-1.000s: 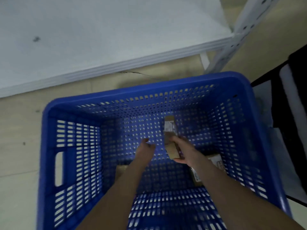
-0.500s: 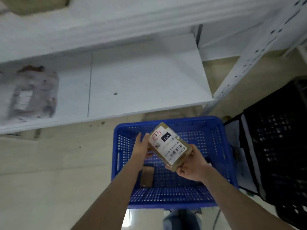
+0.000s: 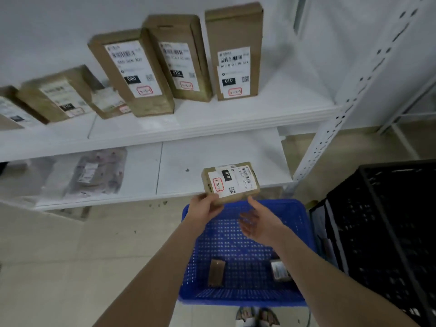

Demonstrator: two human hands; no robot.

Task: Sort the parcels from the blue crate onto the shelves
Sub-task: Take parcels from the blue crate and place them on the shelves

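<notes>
Two small boxes lie inside blue crate. Above crate's far rim, left hand grips labelled parcel by corner; right hand spread, loose, just beside it. Beyond crate, shelves carry upright boxes.

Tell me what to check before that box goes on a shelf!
1. Left hand grips the parcel: ok.
2. Right hand helps hold it: not ok, it is open below the parcel.
3. Label faces up and reads 010: ok.
4. A shelf box reading 010 too: ok, on the upper shelf.
5. Bare room beside that box: ok.
6. Blue crate emptied: not ok, a brown parcel and a labelled parcel lie inside.
</notes>
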